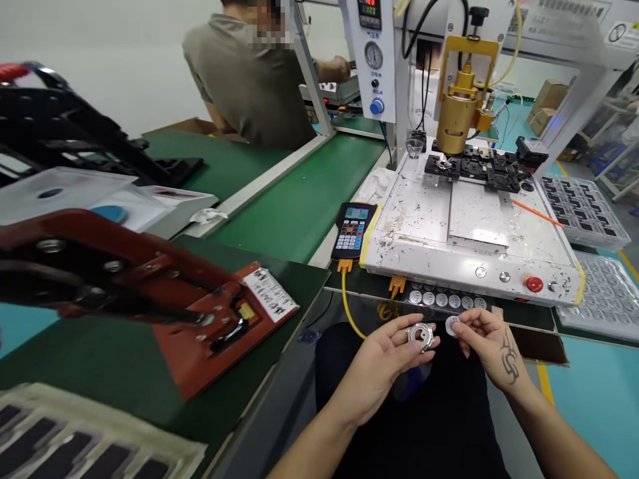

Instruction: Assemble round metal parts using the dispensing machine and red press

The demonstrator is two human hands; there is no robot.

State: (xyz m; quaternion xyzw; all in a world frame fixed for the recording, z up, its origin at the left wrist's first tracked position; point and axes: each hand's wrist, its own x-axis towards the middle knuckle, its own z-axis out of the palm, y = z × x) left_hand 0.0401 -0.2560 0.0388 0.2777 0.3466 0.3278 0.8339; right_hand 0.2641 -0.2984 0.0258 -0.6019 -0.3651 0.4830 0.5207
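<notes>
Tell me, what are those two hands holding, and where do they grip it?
The left hand pinches a small silver metal ring by its rim, between the fingertips. The right hand holds a small round silver disc by its edge.

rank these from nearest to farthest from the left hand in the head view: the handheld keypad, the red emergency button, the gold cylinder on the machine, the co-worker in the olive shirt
1. handheld keypad, just above the left hand, at the belt's edge.
2. red emergency button, off to the right on the machine's front panel.
3. gold cylinder, farther back, upright over the black fixture.
4. co-worker, farthest, seated at the top left.
</notes>
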